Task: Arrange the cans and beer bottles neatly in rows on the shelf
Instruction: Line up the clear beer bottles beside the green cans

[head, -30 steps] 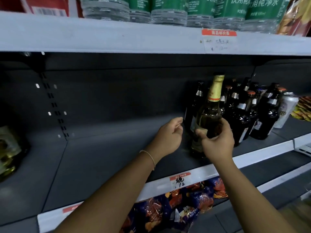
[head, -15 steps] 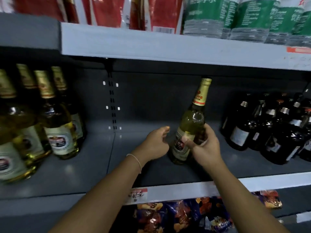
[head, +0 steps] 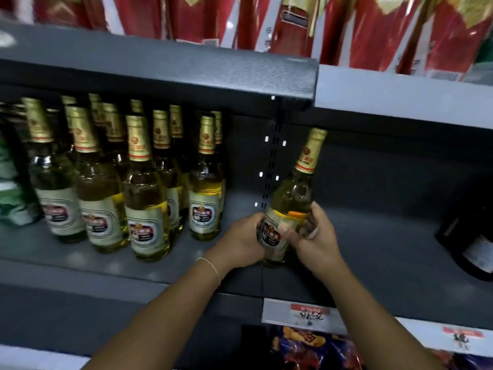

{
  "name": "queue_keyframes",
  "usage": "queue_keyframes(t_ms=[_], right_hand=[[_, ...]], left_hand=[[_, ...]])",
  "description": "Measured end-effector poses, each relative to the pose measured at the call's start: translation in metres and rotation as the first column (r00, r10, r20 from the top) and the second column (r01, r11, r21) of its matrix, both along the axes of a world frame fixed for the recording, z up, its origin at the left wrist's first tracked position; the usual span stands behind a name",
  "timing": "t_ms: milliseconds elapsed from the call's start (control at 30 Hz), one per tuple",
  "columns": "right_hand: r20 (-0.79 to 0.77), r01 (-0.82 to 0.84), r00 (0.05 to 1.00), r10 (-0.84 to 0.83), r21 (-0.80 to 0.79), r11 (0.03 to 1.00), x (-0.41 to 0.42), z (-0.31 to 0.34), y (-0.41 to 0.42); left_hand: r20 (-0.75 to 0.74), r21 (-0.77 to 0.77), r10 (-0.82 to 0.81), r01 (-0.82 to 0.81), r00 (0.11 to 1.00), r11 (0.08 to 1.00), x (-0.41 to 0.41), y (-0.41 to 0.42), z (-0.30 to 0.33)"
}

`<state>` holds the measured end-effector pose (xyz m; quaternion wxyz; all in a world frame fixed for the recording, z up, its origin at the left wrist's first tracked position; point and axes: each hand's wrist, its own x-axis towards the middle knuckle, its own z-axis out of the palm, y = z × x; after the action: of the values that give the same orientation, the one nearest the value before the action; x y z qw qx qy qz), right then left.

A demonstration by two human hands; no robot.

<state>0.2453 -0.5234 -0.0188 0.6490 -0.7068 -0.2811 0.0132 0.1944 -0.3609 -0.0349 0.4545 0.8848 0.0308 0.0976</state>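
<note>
A pale green beer bottle (head: 293, 193) with a gold foil neck leans a little to the right over the dark grey shelf (head: 106, 265). My right hand (head: 312, 239) grips its lower body from the right, thumb across the label. My left hand (head: 240, 241) holds the bottle's left side near the base. Whether the base touches the shelf is hidden by my hands. To the left, several matching gold-necked bottles (head: 205, 188) stand in rows.
One dark bottle (head: 469, 244) shows at the right edge. Red packages (head: 346, 28) fill the shelf above. Snack bags (head: 306, 348) lie on the shelf below, under a price tag (head: 309, 315). Green packaging (head: 8, 188) sits at the far left.
The view has swung left with the bottle, away from the dark bottles toward the gold-necked rows. My left hand, apart from the bottle before, now holds its left side.
</note>
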Motion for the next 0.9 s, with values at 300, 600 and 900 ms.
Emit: queue_keyframes(t_ms=[300, 600, 900], right_hand=[[0.022, -0.117, 0.993, 0.117, -0.012, 0.993, -0.030, -0.007, 0.073], [0.013, -0.168, 0.986, 0.169, -0.037, 0.985, -0.047, -0.015, 0.109], [0.016, -0.226, 0.974, 0.227, -0.064, 0.972, -0.049, -0.019, 0.127]], left_hand=[[0.094, 0.047, 0.178, -0.183, 0.980, 0.982, -0.052, 0.055, -0.011], [0.160, 0.091, 0.253, -0.270, 0.954, 0.959, -0.083, 0.079, -0.013], [0.220, 0.065, 0.372, -0.393, 0.902, 0.917, -0.089, 0.085, -0.028]])
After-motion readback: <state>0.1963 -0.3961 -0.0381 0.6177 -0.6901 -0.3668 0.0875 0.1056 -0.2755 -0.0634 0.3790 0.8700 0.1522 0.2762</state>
